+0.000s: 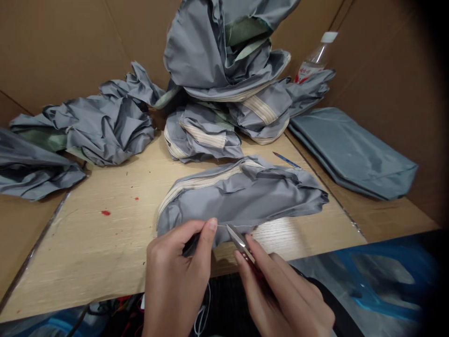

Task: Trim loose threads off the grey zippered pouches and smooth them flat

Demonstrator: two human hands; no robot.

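Fingers of the left hand point(173, 276) were closed in a pinch on the edge of a grey nylon pouch point(242, 199), with the edge apparently kept taut by that grip. Red-handled thread snips point(240, 241) were gripped by the closed fingers of the right hand point(280, 292), their tips held just beside a fine pale thread point(221, 226) that was drawn out along the pouch edge, probably for close access. The pouch was laid on the wooden bench point(87, 248), its cream zipper tape point(199, 182) turned away from the hands. Crumpled grey pouches point(210, 107) were heaped behind it, and flatter grey pouches point(351, 152) were stacked at right. A blue pen point(286, 160) was left nearby, and a plastic bottle point(315, 58) was seen behind the heap, against cardboard sheeting point(52, 47).
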